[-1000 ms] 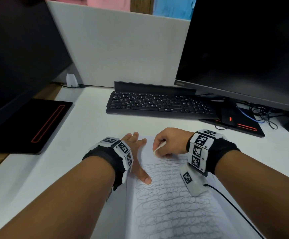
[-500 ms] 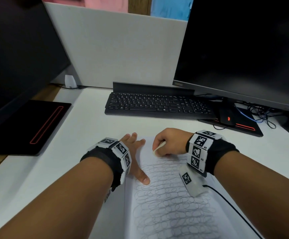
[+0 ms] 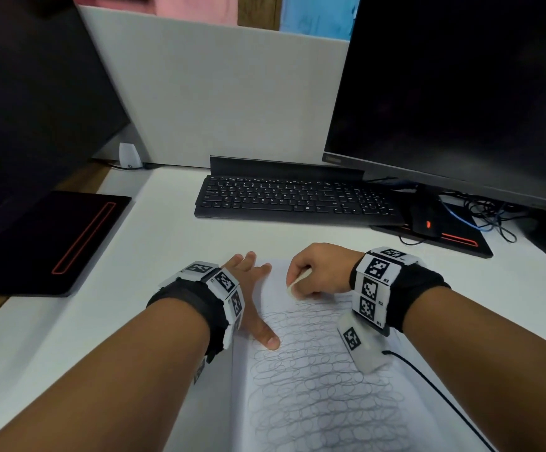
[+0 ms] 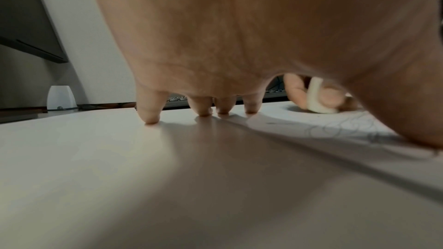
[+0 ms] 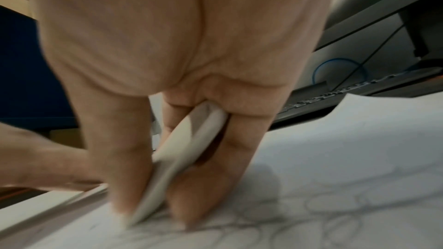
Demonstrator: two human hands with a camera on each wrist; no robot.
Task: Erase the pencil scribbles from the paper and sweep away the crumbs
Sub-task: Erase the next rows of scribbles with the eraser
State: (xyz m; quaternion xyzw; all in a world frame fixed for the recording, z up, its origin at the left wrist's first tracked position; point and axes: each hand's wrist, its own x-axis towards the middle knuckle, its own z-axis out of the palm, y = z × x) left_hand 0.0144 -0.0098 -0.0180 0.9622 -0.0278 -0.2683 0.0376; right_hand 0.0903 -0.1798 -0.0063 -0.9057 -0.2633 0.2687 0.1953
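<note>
A white sheet of paper [image 3: 317, 396] covered in looping pencil scribbles [image 3: 314, 370] lies on the white desk in front of me. My right hand [image 3: 317, 272] pinches a white eraser [image 3: 298, 279] between thumb and fingers, its lower end pressed on the paper's top part. In the right wrist view the eraser [image 5: 182, 158] is blurred against the scribbles [image 5: 323, 215]. My left hand [image 3: 252, 298] lies flat with spread fingers on the paper's left edge, the thumb on the scribbled area. In the left wrist view its fingertips [image 4: 151, 118] touch the desk, and the eraser [image 4: 318, 99] shows beyond.
A black keyboard [image 3: 294, 200] lies behind the paper. A large monitor [image 3: 460, 93] stands at the right over a base with cables [image 3: 487, 220]. A second monitor [image 3: 30, 102] and its black base [image 3: 53, 243] are at the left. A grey partition [image 3: 219, 99] closes the back.
The right hand with the eraser has shifted very slightly over the paper's top. The left hand stays pressed on the paper's left edge.
</note>
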